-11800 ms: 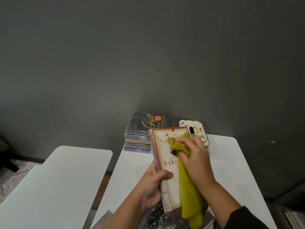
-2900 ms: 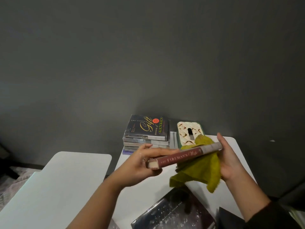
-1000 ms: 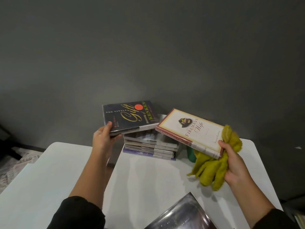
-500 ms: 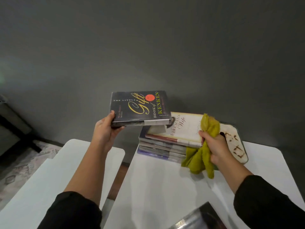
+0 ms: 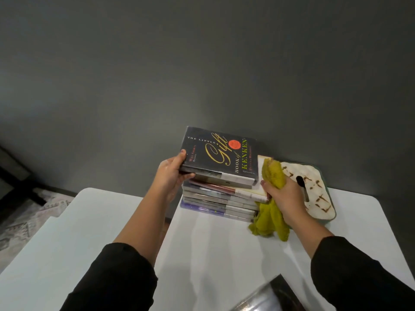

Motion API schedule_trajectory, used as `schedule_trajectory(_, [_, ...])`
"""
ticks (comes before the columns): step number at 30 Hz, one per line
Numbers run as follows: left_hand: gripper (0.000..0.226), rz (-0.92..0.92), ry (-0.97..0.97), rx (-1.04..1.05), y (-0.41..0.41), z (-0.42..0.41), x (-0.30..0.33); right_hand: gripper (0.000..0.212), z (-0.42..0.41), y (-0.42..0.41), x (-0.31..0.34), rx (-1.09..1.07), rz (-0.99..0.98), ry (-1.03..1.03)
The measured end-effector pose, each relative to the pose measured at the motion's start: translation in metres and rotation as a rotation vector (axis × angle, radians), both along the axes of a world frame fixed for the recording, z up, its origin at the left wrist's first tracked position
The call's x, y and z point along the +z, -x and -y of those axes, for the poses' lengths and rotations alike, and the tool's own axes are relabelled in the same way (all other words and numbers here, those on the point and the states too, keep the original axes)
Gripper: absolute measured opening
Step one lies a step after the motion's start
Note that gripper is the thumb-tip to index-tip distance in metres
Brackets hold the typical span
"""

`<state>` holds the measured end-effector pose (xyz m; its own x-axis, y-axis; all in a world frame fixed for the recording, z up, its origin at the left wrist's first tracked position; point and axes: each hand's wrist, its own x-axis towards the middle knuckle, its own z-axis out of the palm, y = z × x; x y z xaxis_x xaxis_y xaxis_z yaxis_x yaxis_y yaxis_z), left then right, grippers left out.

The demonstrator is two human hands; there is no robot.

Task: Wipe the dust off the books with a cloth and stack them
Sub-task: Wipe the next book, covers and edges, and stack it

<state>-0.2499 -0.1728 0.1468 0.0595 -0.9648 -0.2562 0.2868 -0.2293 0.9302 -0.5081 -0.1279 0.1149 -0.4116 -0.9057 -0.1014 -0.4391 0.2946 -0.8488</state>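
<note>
One glossy dark book (image 5: 269, 297) lies at the near edge of the white table (image 5: 213, 254), apparently the next to wipe. Farther back, the right hand (image 5: 284, 196) is clenched on the bunched yellow-green cloth (image 5: 270, 212) and pressed against the cream, red-spined book (image 5: 247, 191) atop the pile of stacked books (image 5: 215, 204) at the far edge. The left hand (image 5: 170, 176) pinches the black hardcover with gold lettering (image 5: 219, 156), so the stacking step looks under way; next it needs lowering squarely onto the pile.

Seven stacked books (image 5: 222, 198) – one cloth (image 5: 272, 176) – two hands.
</note>
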Motion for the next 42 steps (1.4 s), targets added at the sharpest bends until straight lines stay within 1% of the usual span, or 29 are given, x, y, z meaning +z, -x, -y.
schedule_trajectory(2, [0.028,0.028,-0.038,-0.045,0.006,0.005,-0.005,0.033,0.0,0.003,0.004,0.06,-0.166,0.009])
schedule_trajectory(3, [0.029,0.033,-0.061,-0.066,0.009,0.006,-0.006,0.038,0.001,0.006,0.007,0.062,-0.201,0.015])
schedule_trajectory(6, [0.033,0.082,-0.102,-0.129,0.01,0.011,-0.011,0.055,-0.001,0.016,0.011,0.012,-0.165,0.038])
schedule_trajectory(7, [0.032,0.11,-0.105,-0.143,0.01,0.012,-0.012,0.062,-0.005,0.017,0.013,0.032,-0.139,0.036])
schedule_trajectory(9, [0.028,0.2,-0.086,-0.149,0.01,0.016,-0.014,0.08,-0.015,0.011,0.016,0.141,-0.142,-0.015])
schedule_trajectory(11, [0.032,0.368,-0.048,-0.149,0.008,0.022,-0.019,0.093,-0.023,0.0,0.013,0.246,-0.224,-0.082])
schedule_trajectory(12, [0.036,0.489,-0.025,-0.145,0.007,0.024,-0.021,0.094,-0.026,-0.004,0.009,0.264,-0.269,-0.094])
schedule_trajectory(14, [0.043,0.716,-0.008,-0.129,0.006,0.026,-0.027,0.087,-0.027,-0.008,0.006,0.239,-0.318,-0.075])
schedule_trajectory(15, [0.043,0.797,-0.005,-0.118,0.006,0.026,-0.032,0.083,-0.026,-0.008,0.006,0.223,-0.325,-0.059])
schedule_trajectory(17, [0.038,0.882,0.016,-0.081,0.009,0.021,-0.035,0.078,-0.024,-0.007,0.006,0.216,-0.338,-0.042])
schedule_trajectory(18, [0.034,0.871,0.028,-0.065,0.011,0.017,-0.034,0.076,-0.022,-0.006,0.006,0.217,-0.343,-0.036])
schedule_trajectory(20, [0.028,0.774,0.053,-0.049,0.014,0.013,-0.035,0.072,-0.021,-0.007,0.005,0.209,-0.339,-0.019])
schedule_trajectory(24, [0.028,0.673,0.078,-0.058,0.014,0.006,-0.032,0.069,-0.019,-0.008,0.003,0.201,-0.341,-0.014])
schedule_trajectory(28, [0.028,0.686,0.116,-0.069,0.018,0.003,-0.029,0.068,-0.018,-0.007,0.0,0.197,-0.343,-0.017])
schedule_trajectory(32, [0.029,0.663,0.104,-0.089,0.019,0.005,-0.026,0.067,-0.019,-0.007,-0.001,0.203,-0.308,-0.014])
schedule_trajectory(37, [0.02,0.625,0.117,-0.085,0.018,0.004,-0.027,0.064,-0.021,-0.005,-0.003,0.199,-0.244,0.019])
schedule_trajectory(40, [0.032,0.608,0.118,-0.059,0.016,0.005,-0.032,0.063,-0.02,-0.005,-0.002,0.202,-0.23,0.041])
schedule_trajectory(42, [0.031,0.627,0.118,-0.063,0.017,0.006,-0.031,0.063,-0.019,-0.005,-0.003,0.205,-0.217,0.047])
